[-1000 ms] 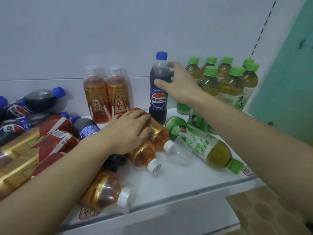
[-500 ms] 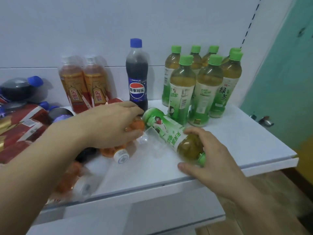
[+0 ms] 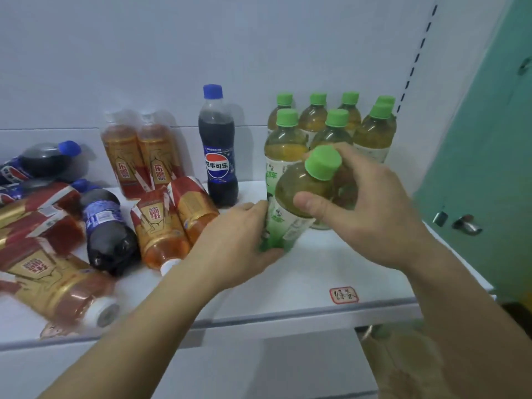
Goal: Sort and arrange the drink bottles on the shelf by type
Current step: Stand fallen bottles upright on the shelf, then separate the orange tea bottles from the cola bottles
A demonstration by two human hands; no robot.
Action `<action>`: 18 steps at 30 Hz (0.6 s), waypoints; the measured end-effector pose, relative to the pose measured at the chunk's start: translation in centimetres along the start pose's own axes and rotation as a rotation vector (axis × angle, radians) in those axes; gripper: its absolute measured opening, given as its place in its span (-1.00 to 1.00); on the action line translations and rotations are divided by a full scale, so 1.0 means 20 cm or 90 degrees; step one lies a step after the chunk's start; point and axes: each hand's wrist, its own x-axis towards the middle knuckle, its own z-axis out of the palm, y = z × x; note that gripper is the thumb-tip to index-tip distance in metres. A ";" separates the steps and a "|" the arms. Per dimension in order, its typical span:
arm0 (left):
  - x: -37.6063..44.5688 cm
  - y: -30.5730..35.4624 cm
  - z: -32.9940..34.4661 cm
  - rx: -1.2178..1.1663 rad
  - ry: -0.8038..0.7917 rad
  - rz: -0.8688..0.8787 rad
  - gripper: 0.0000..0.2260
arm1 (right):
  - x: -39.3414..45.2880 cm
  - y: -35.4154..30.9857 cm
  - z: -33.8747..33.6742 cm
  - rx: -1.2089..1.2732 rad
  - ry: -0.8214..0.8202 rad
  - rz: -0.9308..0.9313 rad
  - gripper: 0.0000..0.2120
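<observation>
A green tea bottle with a green cap stands tilted on the white shelf, in front of a group of several upright green tea bottles. My right hand grips its neck and shoulder. My left hand wraps its base. One cola bottle stands upright at the back. Two orange energy drink bottles stand left of it. Several more orange bottles and cola bottles lie jumbled on the left.
A red-framed label sticker sits near the shelf's front edge. A teal wall with a metal fitting is at the right. The white back panel rises behind the bottles.
The green tea bottle lay on its side; my right hand took it by the neck and raised it nearly upright. My left hand left the orange bottles and came to its base.
</observation>
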 end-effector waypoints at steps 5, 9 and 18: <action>0.00 0.13 0.11 -0.011 0.056 -0.075 -0.51 | 0.16 0.00 -0.02 -0.073 -0.044 -0.031 -0.71; 0.03 0.15 0.14 0.075 0.055 -0.118 -0.47 | 0.19 0.06 0.00 -0.105 -0.014 -0.005 -0.77; 0.01 0.20 0.03 0.026 -0.007 -0.135 -0.29 | 0.09 0.15 0.03 0.013 0.103 0.004 -0.61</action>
